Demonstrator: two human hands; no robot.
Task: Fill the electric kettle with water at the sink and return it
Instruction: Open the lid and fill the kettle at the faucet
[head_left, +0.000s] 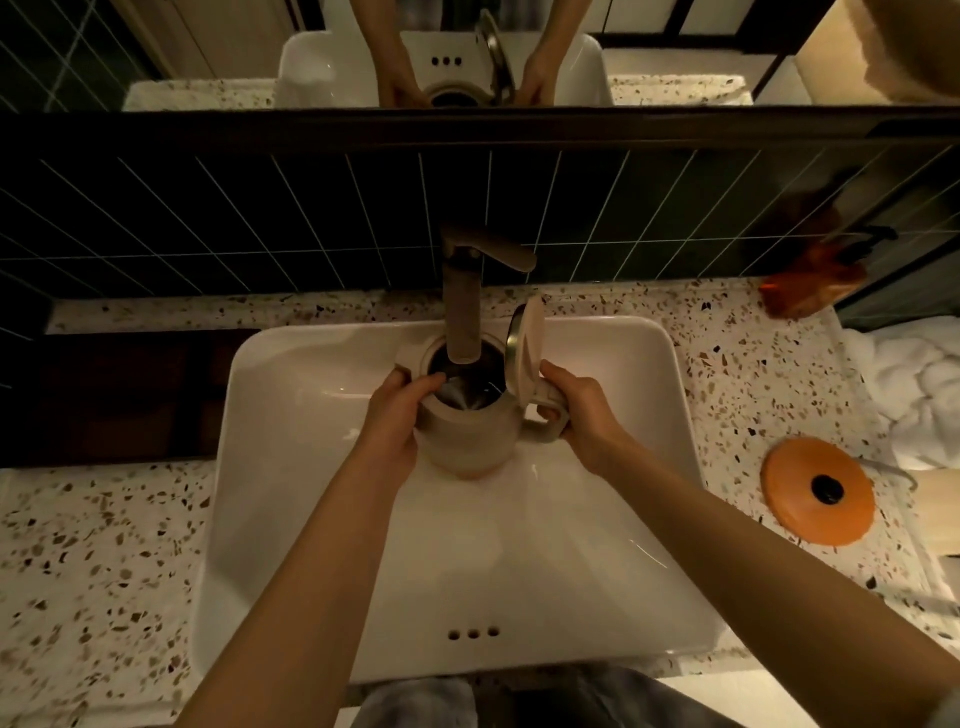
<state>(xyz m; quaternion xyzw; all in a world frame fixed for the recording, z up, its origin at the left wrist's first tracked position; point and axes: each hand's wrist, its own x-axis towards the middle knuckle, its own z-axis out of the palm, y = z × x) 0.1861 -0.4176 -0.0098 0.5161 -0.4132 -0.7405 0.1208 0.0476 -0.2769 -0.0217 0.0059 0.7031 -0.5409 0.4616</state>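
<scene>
White rectangular ceramic sink (291, 467) set in speckled terrazzo counter (93, 545), beige electric kettle (457, 436) held over its back half under brown faucet spout (462, 317), lid (530, 348) flipped up, my left hand (395, 415) wrapped on kettle body, my right hand (582, 405) clamped round its handle, orange round kettle base (818, 491) near counter's right edge

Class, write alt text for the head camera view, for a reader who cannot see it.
Two hands hold an open beige kettle under the faucet over a white sink: the left hand on its body, the right hand on its handle. An orange kettle base sits on the speckled counter to the right.
</scene>
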